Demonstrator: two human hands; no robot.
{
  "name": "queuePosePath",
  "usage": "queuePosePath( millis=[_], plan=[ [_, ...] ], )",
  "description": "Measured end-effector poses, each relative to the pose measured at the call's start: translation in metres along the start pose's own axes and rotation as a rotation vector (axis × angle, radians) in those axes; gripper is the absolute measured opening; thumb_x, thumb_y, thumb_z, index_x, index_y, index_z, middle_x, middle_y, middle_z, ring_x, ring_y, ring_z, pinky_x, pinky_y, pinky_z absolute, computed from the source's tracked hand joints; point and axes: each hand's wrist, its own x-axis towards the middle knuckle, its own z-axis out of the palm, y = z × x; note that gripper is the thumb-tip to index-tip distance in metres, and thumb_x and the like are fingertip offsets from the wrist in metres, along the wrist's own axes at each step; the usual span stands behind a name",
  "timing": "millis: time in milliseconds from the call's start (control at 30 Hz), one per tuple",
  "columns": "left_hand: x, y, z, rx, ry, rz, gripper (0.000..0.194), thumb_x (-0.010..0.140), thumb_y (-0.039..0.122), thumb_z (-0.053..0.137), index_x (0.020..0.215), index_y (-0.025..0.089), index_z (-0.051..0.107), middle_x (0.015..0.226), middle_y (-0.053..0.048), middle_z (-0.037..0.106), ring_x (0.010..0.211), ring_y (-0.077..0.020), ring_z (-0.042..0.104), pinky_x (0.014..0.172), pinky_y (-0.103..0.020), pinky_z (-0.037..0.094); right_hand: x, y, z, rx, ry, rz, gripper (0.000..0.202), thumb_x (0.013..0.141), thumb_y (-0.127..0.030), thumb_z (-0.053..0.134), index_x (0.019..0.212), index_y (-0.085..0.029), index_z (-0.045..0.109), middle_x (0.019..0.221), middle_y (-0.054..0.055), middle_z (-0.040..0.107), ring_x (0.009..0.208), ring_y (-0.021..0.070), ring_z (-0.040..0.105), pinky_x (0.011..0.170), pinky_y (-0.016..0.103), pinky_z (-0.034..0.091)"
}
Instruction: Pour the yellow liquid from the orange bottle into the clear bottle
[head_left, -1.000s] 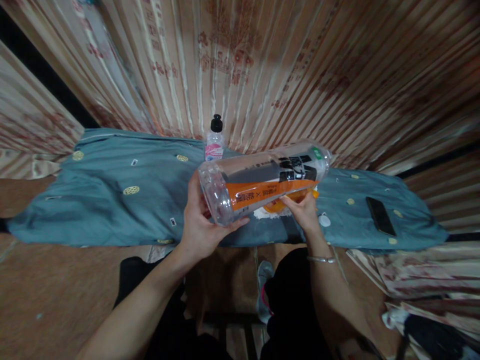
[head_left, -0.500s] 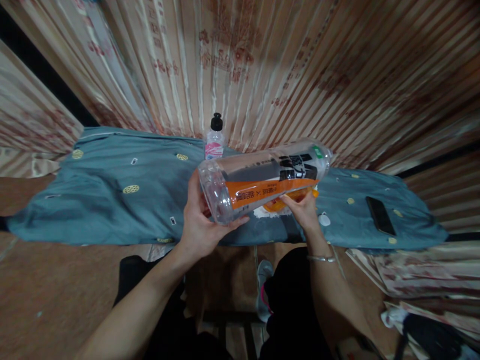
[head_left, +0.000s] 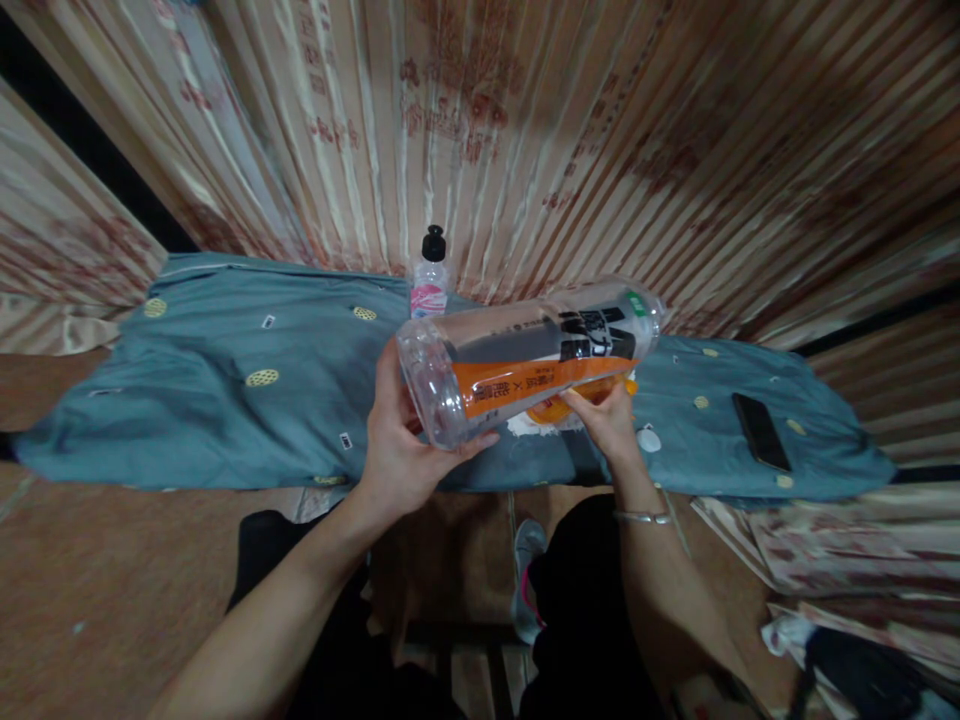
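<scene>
My left hand (head_left: 401,450) grips a large clear plastic bottle (head_left: 525,360) near its base. The bottle lies tilted on its side in the air, its neck pointing right and away. It has a black and orange label and looks empty. Lower down, my right hand (head_left: 609,420) is closed at an orange container (head_left: 551,408), its thumb along the near side. Its other fingers and most of the container are hidden behind the bottle. Ragged white material (head_left: 529,427) shows around the container. Beside my right wrist lies a small white disc (head_left: 648,439).
A smaller clear bottle (head_left: 429,285) with a black top and pink label stands at the back of the blue-green cloth-covered surface (head_left: 202,380). A dark phone (head_left: 761,432) lies on the right. Pleated patterned curtains (head_left: 480,150) hang close behind.
</scene>
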Motion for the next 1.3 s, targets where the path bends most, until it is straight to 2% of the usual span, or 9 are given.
queuePosePath(
  millis=[300,567,967,1067,1300],
  plan=[
    [-0.0006,-0.0023,0.0007,-0.001,0.013,-0.01,0.111,0.061,0.06,0.097,0.15,0.024,0.04,0.146,-0.017,0.063,0.121,-0.0341,0.074,0.088,-0.049,0.07,0.0005,0.002,-0.0001,0.011,-0.002,0.003,0.065,0.059,-0.056,0.092,0.108,-0.023,0.064,0.112,0.012,0.08,0.104,0.0347,0.077,0.101,0.055,0.061],
    [-0.0008,-0.0016,-0.0005,-0.023,-0.009,0.035,0.112,0.061,0.052,0.1,0.153,0.027,0.041,0.146,-0.018,0.065,0.121,-0.0364,0.074,0.091,-0.05,0.07,0.0007,0.0047,-0.0016,-0.013,-0.011,0.006,0.066,0.059,-0.06,0.092,0.107,-0.024,0.065,0.112,0.011,0.079,0.104,0.0344,0.076,0.103,0.056,0.06],
    [-0.0003,0.0008,-0.0008,-0.018,-0.009,0.035,0.106,0.065,0.05,0.099,0.151,0.025,0.042,0.144,-0.018,0.065,0.121,-0.0347,0.075,0.091,-0.048,0.071,0.0005,0.004,-0.0012,-0.006,-0.018,0.016,0.069,0.059,-0.06,0.092,0.109,-0.022,0.063,0.112,0.013,0.078,0.104,0.0366,0.076,0.102,0.059,0.06],
    [-0.0004,0.0002,0.0003,-0.021,-0.002,0.023,0.108,0.064,0.054,0.098,0.151,0.025,0.041,0.143,-0.018,0.065,0.119,-0.0348,0.075,0.089,-0.049,0.071,0.0005,0.0048,-0.0015,-0.015,-0.015,0.002,0.069,0.06,-0.06,0.092,0.11,-0.023,0.063,0.111,0.012,0.078,0.104,0.0355,0.076,0.102,0.057,0.06],
    [0.0003,-0.0002,-0.0005,-0.031,-0.012,0.024,0.109,0.062,0.054,0.099,0.151,0.029,0.042,0.145,-0.016,0.064,0.12,-0.0337,0.074,0.09,-0.048,0.071,0.0018,0.0073,-0.0022,-0.012,-0.015,-0.006,0.067,0.059,-0.06,0.093,0.107,-0.024,0.064,0.109,0.011,0.078,0.1,0.0347,0.076,0.101,0.058,0.06]
  ],
)
